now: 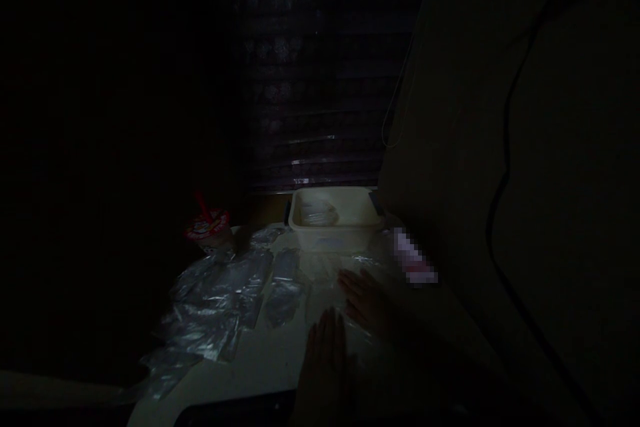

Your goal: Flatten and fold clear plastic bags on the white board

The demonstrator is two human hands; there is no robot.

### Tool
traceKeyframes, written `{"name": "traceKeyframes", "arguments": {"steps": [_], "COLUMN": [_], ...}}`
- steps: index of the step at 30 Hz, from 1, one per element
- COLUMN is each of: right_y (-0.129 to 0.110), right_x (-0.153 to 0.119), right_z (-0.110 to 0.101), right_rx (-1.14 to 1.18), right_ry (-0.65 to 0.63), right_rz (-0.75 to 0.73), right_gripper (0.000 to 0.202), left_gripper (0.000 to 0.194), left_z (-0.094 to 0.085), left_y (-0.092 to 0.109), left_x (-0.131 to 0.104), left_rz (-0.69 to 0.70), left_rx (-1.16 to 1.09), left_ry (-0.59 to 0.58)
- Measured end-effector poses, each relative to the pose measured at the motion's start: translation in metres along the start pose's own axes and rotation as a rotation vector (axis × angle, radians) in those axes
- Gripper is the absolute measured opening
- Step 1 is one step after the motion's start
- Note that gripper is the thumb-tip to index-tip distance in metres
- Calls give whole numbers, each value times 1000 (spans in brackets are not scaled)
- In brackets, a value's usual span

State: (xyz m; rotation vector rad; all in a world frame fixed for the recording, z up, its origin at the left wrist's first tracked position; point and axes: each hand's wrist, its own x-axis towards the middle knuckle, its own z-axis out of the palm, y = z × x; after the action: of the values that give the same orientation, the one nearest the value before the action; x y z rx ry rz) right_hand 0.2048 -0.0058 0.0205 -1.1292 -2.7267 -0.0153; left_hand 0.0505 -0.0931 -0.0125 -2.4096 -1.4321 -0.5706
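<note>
Fingers (327, 333) of the left hand (324, 353) were held straight and together, palm down, at the near edge of some clear plastic film (320, 295) spread on the pale worktop (265, 363). Just beyond, the right hand (367, 303) was laid over the same film, its fingers extended and slightly apart. Firm contact could not be judged in the low light. To the left, clear plastic bags (215, 303) were heaped, with smaller packets (285, 287) placed between heap and film. Farther back, a red-lidded cup (220, 245) with a red straw (203, 205) was noted, and a cream tub (335, 240) containing clear plastic (320, 215). Behind, a dark slatted blind (310, 93) was seen.
</note>
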Motion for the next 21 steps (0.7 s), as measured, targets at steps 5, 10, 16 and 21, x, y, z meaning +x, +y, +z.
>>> {"name": "traceKeyframes", "arguments": {"steps": [5, 10, 16, 21], "right_y": [-5, 5, 1, -15], "right_x": [12, 27, 35, 34], "right_z": [4, 8, -1, -3], "right_rx": [25, 16, 45, 88], "right_ry": [-27, -33, -19, -58], "right_rz": [25, 73, 37, -104], "right_gripper": [48, 47, 44, 44], "left_gripper": [43, 42, 50, 49], "left_z": [13, 11, -10, -11], "left_y": [7, 12, 5, -4], "left_x": [-16, -17, -5, -6], "left_rz": [22, 16, 26, 13], "left_rx": [101, 115, 15, 23], "left_ry": [99, 93, -39, -12]}}
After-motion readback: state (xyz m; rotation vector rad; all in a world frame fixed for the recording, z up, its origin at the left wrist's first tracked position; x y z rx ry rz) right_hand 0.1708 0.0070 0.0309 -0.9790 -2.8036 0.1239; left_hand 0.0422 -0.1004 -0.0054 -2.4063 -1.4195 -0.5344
